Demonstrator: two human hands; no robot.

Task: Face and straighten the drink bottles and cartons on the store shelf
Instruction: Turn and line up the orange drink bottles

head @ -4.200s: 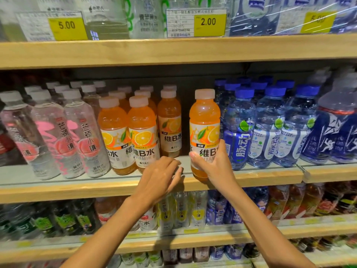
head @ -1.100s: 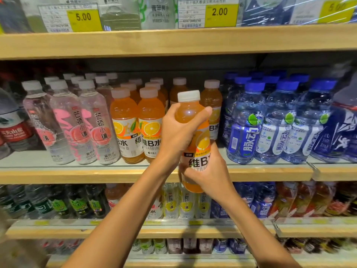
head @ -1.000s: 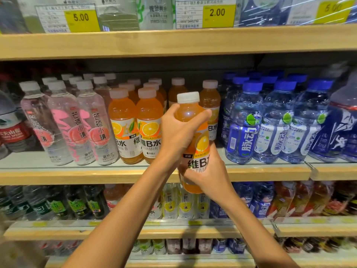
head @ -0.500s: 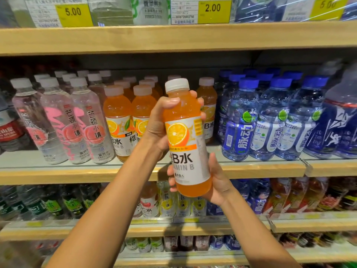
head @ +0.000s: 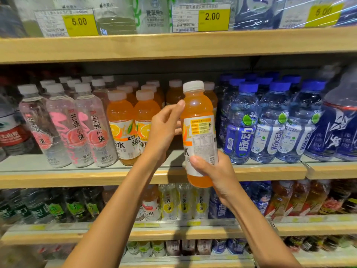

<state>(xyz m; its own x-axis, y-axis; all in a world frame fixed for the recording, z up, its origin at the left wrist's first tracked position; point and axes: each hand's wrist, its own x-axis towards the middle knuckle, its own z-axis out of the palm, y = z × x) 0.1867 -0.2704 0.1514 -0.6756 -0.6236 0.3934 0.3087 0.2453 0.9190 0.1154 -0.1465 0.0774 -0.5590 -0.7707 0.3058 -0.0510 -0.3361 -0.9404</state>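
An orange vitamin drink bottle (head: 199, 120) with a white cap is held upright in front of the middle shelf (head: 77, 177), off the shelf board. Its label now shows the back, with small print and a yellow panel. My right hand (head: 214, 171) grips its lower part from the right. My left hand (head: 164, 128) holds its upper left side with thumb and fingers curled round it. Two more orange bottles (head: 133, 124) stand at the shelf front to the left, with others behind them.
Clear bottles with pink labels (head: 81, 124) stand at the left, blue-capped water bottles (head: 270, 120) at the right. The upper shelf edge (head: 173, 44) carries yellow price tags (head: 212, 17). Lower shelves hold several rows of small bottles (head: 173, 202).
The orange bottle was lifted off the shelf into both hands. In the last half second it has turned, so its back label faces me instead of the orange picture.
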